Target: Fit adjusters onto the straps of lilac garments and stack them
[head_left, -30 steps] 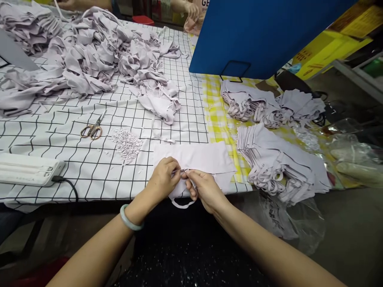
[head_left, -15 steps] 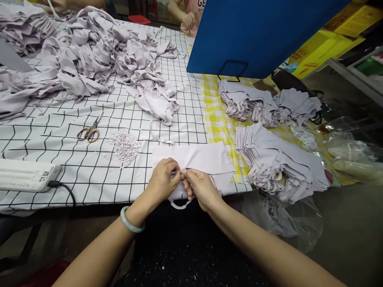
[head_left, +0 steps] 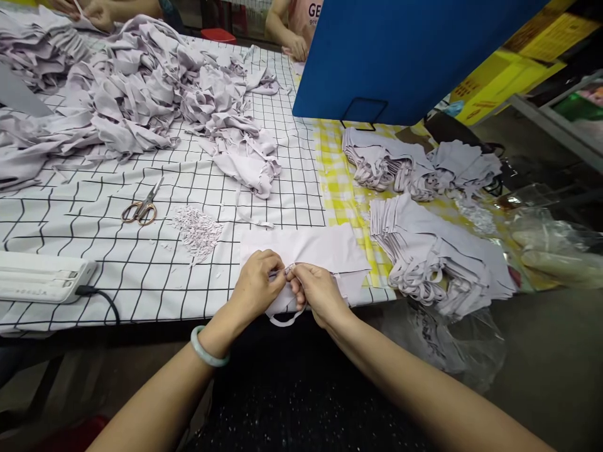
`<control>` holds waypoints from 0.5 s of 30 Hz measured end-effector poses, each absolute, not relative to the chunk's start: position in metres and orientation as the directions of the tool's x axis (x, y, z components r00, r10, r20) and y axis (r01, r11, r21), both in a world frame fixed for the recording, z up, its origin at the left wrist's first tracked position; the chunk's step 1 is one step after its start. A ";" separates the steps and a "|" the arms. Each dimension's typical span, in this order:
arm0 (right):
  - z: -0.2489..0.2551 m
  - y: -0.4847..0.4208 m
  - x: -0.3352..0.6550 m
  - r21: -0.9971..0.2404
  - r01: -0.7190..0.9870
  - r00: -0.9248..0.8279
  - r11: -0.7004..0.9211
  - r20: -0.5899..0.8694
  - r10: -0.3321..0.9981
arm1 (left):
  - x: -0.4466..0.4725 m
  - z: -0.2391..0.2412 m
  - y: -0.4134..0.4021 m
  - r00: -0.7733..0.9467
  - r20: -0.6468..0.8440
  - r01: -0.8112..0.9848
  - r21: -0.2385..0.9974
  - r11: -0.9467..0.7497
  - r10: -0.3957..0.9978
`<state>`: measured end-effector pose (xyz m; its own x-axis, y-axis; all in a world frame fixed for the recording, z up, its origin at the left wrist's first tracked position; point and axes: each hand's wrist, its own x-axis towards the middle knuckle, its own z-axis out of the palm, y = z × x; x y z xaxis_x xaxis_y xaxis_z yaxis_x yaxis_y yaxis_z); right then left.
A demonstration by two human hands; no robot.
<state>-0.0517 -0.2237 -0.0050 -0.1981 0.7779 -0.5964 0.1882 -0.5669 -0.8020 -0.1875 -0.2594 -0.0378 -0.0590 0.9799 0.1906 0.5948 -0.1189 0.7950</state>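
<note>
Both my hands meet at the table's front edge over a pale lilac fabric piece [head_left: 306, 245]. My left hand [head_left: 258, 282] pinches part of this piece between thumb and forefinger. Close beside it, my right hand [head_left: 316, 290] pinches the same fabric, its other fingers curled under. The exact spot between the fingertips is small and partly hidden. A narrow fabric loop [head_left: 285, 323] hangs from the piece below my hands, past the table edge. Left of my hands lies a heap of tiny fabric snips [head_left: 198, 232], with scissors [head_left: 141, 207] beyond it, their blades pointing away.
A large tangle of lilac fabric pieces [head_left: 141, 94] covers the table's far left. Stacked pieces [head_left: 438, 251] lie at right, near a blue board [head_left: 400, 56]. A white power bank [head_left: 42, 276] with a cable sits at left. Other people's hands [head_left: 296, 47] work across the table.
My hands stay almost in place, still pinching the fabric, with only a slight shift of the fingertips. Across the table, other people's hands have moved a little.
</note>
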 end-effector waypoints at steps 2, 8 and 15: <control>-0.004 -0.224 -0.052 -0.800 0.203 -0.194 -0.565 -0.599 0.777 | -0.187 -0.038 -0.260 -0.053 0.192 0.599 0.792 -0.122 0.980; -0.004 -0.223 -0.051 -0.768 0.175 -0.213 -0.616 -0.640 0.738 | -0.186 -0.039 -0.260 -0.075 0.191 0.590 0.800 -0.111 0.979; -0.004 -0.218 -0.047 -0.749 0.150 -0.286 -0.645 -0.658 0.697 | -0.188 -0.036 -0.259 -0.076 0.151 0.555 0.827 -0.084 0.986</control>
